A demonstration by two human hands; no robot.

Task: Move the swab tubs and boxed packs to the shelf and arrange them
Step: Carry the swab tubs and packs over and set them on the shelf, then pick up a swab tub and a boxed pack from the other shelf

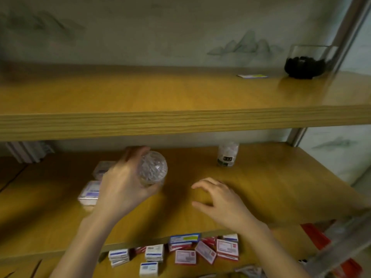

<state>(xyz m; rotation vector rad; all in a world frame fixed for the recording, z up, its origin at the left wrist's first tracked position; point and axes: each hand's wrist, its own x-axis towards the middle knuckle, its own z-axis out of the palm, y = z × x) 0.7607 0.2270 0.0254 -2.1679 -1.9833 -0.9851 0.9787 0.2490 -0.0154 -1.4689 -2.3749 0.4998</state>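
Indoor storage corner, a home or a small stockroom — cannot tell which. Open wooden shelves (pixel 140 93) on a metal upright (pixel 350 31). Wall behind papered with pale ink-wash mountains (pixel 247 44). Glass bowl (pixel 305 65) of dark lumps on the upper board. Small boxed packs (pixel 226 249) heaped on the level below, a swab tub (pixel 227 154) standing mid-shelf — household or pharmacy stock.

The shelf (pixel 261 187) is showing glossy wood grain; swab tub (pixel 153 167) is looking clear plastic (shiny); boxed packs (pixel 226 248), matt card.
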